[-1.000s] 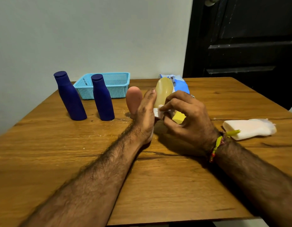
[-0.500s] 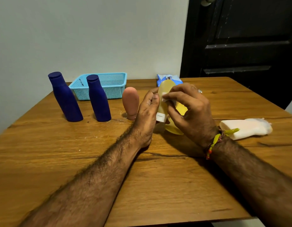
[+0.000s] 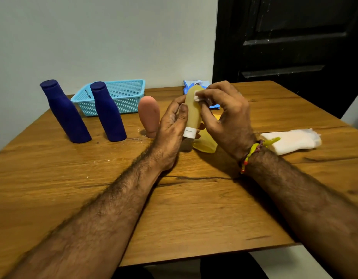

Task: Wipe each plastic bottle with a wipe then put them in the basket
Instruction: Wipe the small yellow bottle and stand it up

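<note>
Left hand (image 3: 172,125) grips a translucent yellow white-capped plastic bottle (image 3: 192,113); right hand (image 3: 226,115) pinches a small white wipe (image 3: 198,97) against it, half hiding a blue packet (image 3: 194,85) at the desk's (image 3: 174,218) far edge.

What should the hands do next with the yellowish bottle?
Probably slide the wipe down the bottle's side. The right hand pinches it at the rounded top end of the yellowish bottle, which the left hand holds white cap down, so the lower body likely remains to be wiped. The basket seems empty.
</note>
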